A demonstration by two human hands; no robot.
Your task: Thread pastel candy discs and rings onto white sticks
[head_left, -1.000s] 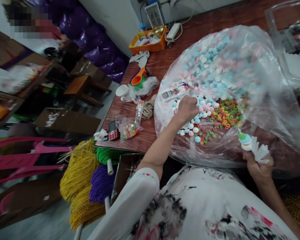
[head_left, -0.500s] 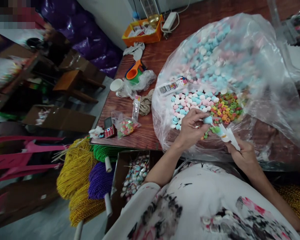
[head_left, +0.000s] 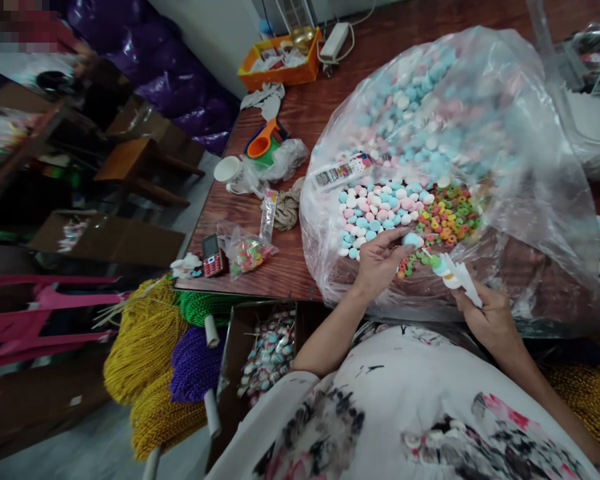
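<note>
My left hand (head_left: 381,261) pinches a pale blue-and-white marshmallow (head_left: 413,241) between thumb and fingertips, above the spread of candies. Closed around a candy skewer (head_left: 445,273) is my right hand (head_left: 487,312); green, blue, white and orange pieces are threaded on it, and its tip points toward the marshmallow. White paper-like strips (head_left: 466,280) stick out from the same hand. Under the hands lie small blue, pink and white marshmallows (head_left: 375,207) and coloured ring candies (head_left: 453,213), inside a large clear plastic bag (head_left: 550,220). The skewer tip and marshmallow appear close; contact is unclear.
A printed packet (head_left: 343,172) lies on the bag. To the left are a phone (head_left: 212,255), a bag of ring candies (head_left: 250,253), a cup (head_left: 229,171) and an orange scoop (head_left: 261,141). Below the table edge stands a box of wrapped candies (head_left: 270,350).
The marshmallow in my left hand has turned a little and shows more white. My right hand still grips the candy skewer. The whole view has shifted slightly.
</note>
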